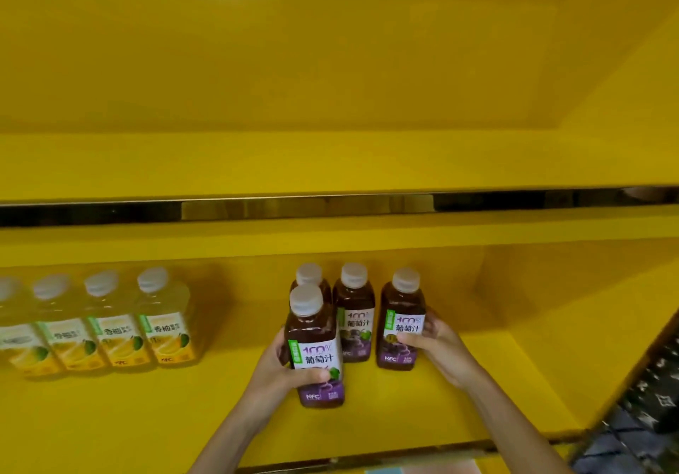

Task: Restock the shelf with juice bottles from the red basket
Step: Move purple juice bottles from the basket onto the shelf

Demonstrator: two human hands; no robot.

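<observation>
On the yellow shelf point(404, 418) stand several purple grape juice bottles with white caps. My left hand point(279, 374) is wrapped around the front bottle point(318, 348), which stands upright on the shelf. My right hand point(437, 345) grips the rightmost bottle point(400, 323), also upright. Between them a third grape bottle point(354, 312) stands free, and a fourth point(310, 275) shows only its cap behind the front one. The red basket is out of view.
A row of yellow juice bottles point(110, 326) lines the left part of the same shelf. The upper shelf board point(330, 212) with a dark strip hangs above. A dark patterned surface point(643, 418) sits at the lower right corner.
</observation>
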